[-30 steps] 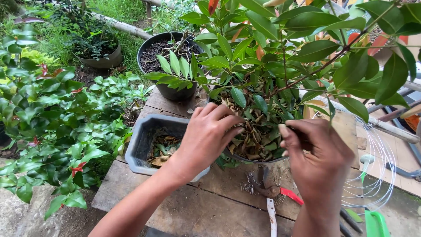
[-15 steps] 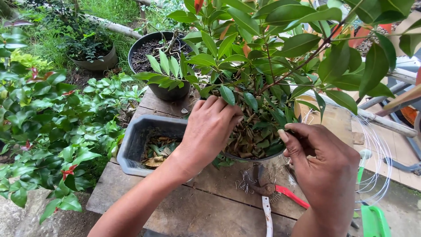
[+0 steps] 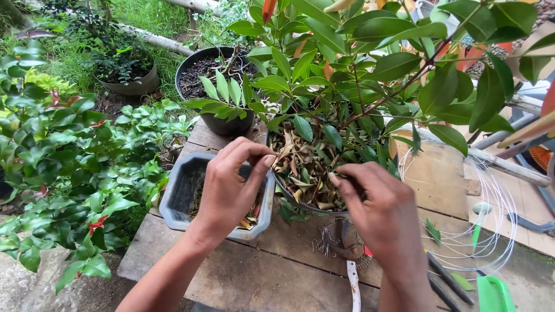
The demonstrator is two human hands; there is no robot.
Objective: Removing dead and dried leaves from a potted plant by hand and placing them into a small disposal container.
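A leafy potted plant point(image 3: 370, 75) stands in a dark round pot point(image 3: 300, 203) on a wooden table point(image 3: 254, 277); dry brown leaves point(image 3: 303, 167) cover its soil. My left hand point(image 3: 231, 185) hovers at the pot's left rim, fingertips pinched together on a dry leaf. My right hand point(image 3: 376, 208) reaches into the litter from the right, fingers curled around a dark stem or tool that I cannot make out. A grey rectangular planter point(image 3: 173, 208) with leaf scraps sits under my left hand.
A black pot of soil point(image 3: 202, 81) with a small plant stands behind. Green shrubs point(image 3: 63, 173) crowd the left. Coiled white wire point(image 3: 491, 231), pruning shears point(image 3: 352, 277), dark tools point(image 3: 442, 286) and a green container point(image 3: 494, 294) lie on the table to the right.
My left hand has drawn back from the plant's base toward the pot's left rim and pinched its fingers. The view has shifted slightly; my right hand stays in the leaf litter.
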